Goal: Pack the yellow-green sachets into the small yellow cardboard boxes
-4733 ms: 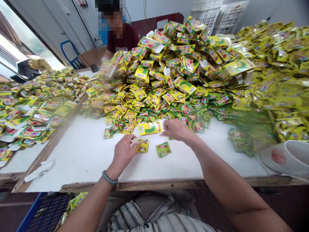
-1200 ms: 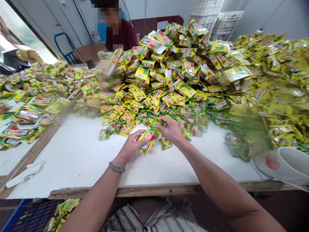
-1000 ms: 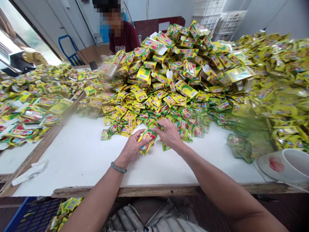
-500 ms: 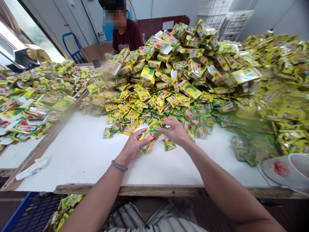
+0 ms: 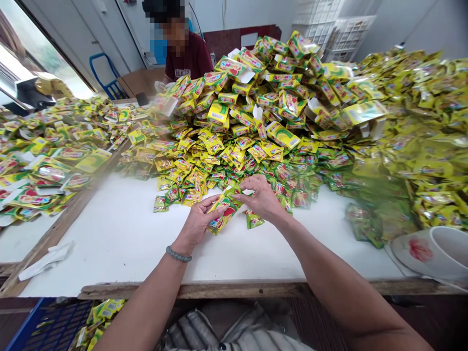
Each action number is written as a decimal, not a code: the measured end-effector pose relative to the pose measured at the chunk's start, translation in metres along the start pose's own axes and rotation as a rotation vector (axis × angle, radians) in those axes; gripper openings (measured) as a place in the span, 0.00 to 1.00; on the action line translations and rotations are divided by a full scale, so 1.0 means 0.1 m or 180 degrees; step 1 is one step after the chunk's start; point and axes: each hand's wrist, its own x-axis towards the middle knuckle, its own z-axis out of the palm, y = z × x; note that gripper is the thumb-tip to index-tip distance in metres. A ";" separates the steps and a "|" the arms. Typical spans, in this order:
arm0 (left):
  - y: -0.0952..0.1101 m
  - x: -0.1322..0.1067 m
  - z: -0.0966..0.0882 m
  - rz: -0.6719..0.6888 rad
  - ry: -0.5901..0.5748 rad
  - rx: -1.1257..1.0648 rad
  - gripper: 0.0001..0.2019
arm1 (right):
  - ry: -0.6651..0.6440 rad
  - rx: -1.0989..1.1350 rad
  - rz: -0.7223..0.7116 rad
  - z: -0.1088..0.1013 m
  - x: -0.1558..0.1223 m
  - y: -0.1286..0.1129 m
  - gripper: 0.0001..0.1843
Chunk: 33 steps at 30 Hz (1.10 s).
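Over the white tabletop, my left hand (image 5: 199, 219) is closed around a small yellow-green carton (image 5: 220, 220) with a red fruit print, tilted with its upper end away from me. My right hand (image 5: 261, 195) pinches a green candy packet (image 5: 235, 189) at the carton's upper end; how far the packet is inside, I cannot tell. Just below my right hand a loose green packet (image 5: 253, 219) lies on the table. Beyond both hands spreads a heap of yellow and green packets (image 5: 212, 144), with many cartons (image 5: 288, 105) piled behind and above it.
More cartons (image 5: 54, 168) lie left of a wooden divider (image 5: 66, 222). A white mug (image 5: 415, 251) with a red flower stands at the right edge. A crumpled white tissue (image 5: 47, 261) lies at left. Below is a blue crate (image 5: 54, 324). Another person (image 5: 188, 56) sits behind the pile.
The whole view has shifted slightly. My left hand keeps its hold on the carton, and my right hand stays at its upper end with the green packet, with little movement.
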 end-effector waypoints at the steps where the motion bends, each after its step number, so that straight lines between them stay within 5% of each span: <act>1: -0.01 0.00 -0.01 0.0020 -0.0013 0.0028 0.27 | 0.0018 -0.0063 -0.0004 0.02 0.00 -0.01 0.13; 19: 0.04 -0.03 0.02 -0.0176 0.0166 -0.0290 0.28 | -0.0031 0.0158 0.0135 0.14 -0.03 0.00 0.14; 26: 0.05 -0.02 -0.01 -0.0319 0.0125 -0.0087 0.29 | -0.0734 0.0126 0.0234 -0.02 0.01 0.04 0.07; 33: 0.03 -0.03 -0.01 -0.0412 0.0114 0.0139 0.29 | -0.1114 -0.0486 -0.0020 -0.02 -0.03 -0.06 0.11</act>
